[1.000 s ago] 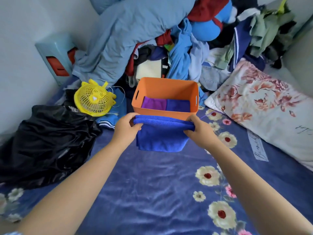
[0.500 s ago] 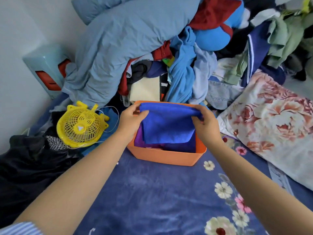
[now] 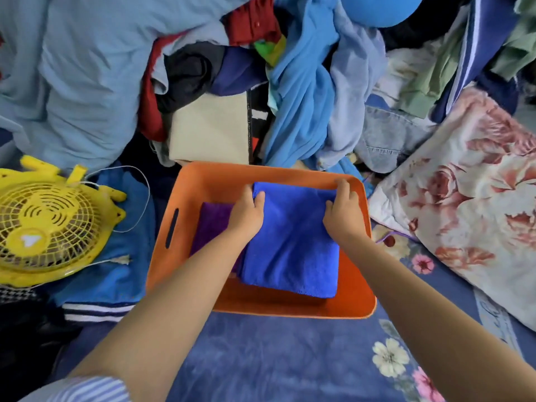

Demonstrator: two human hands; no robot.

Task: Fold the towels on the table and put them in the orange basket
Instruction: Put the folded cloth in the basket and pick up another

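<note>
The orange basket (image 3: 290,307) stands on the blue flowered bedcover, just in front of me. Inside it lies a folded blue towel (image 3: 290,242), spread over the right and middle of the basket. My left hand (image 3: 246,213) grips the towel's far left corner, thumb on top. My right hand (image 3: 342,211) pinches its far right corner near the basket's back wall. A folded purple towel (image 3: 210,224) lies under and to the left of the blue one, partly hidden by my left forearm.
A yellow fan (image 3: 46,224) with a white cord lies to the left of the basket. A high pile of clothes (image 3: 298,91) rises right behind it. A flowered pillow (image 3: 464,195) lies to the right. Black fabric (image 3: 23,329) sits at the lower left.
Both hands carried the folded blue towel from in front of the basket, over its rim and down inside onto the other towels. The view has moved closer and looks more steeply down.
</note>
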